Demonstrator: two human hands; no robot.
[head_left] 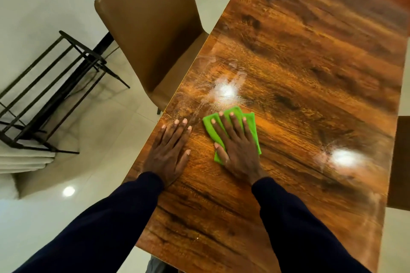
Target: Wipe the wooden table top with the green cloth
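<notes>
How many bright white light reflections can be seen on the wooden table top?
2. One reflection lies just beyond the green cloth; the other reflection is near the right edge of the wooden table top. The sleeves may hide more.

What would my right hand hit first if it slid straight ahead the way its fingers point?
Nothing solid, it seems: only the smeary bright patch on the table top, then perhaps the chair.

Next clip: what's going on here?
A person is wiping a wooden table top. The right hand presses flat on a folded green cloth, while the left hand rests flat on bare wood near the table's left edge. Streaky smears show just beyond the cloth.
</notes>
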